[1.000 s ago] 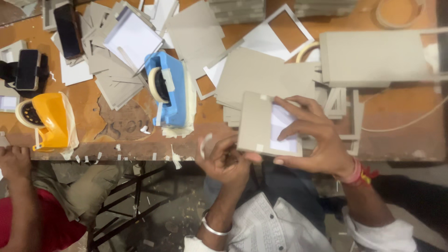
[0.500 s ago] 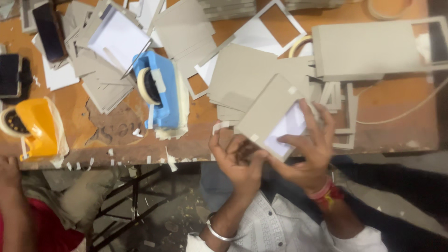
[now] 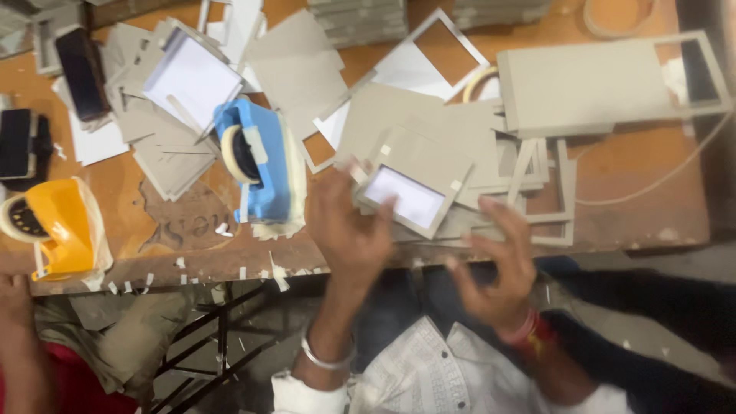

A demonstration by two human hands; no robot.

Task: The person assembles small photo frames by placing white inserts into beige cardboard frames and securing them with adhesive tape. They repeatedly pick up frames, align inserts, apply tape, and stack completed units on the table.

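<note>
Landmark: the blue dispenser (image 3: 261, 165), a tape holder standing near the front edge of the table (image 3: 629, 207); every place below is told from it.
Card: a grey card (image 3: 414, 188) with a white window panel lies just right of the dispenser, tilted, on top of the card pile (image 3: 429, 130). Small tape tabs show at its corners, which would keep the white panel fixed to the grey board.
Left hand: the left hand (image 3: 349, 226) is right of the dispenser and just below the card, fingers half curled and blurred; its fingertips touch the card's near left edge. Whether it grips or only steadies the card, I cannot tell.
Right hand: the right hand (image 3: 498, 264) is farther right and lower, over the table's front edge, fingers spread wide and holding nothing. It sits close to the card's right corner without touching it.
Frames: cut-out grey frames (image 3: 548, 192) lie right of the card, within the right hand's reach.
Yellow dispenser: a second tape holder (image 3: 57, 226) stands well left of the blue one, beside another person's arm (image 3: 19, 337).
Phones: two dark phones (image 3: 77, 73) lie up-left of the blue dispenser, away from the working spot.
</note>
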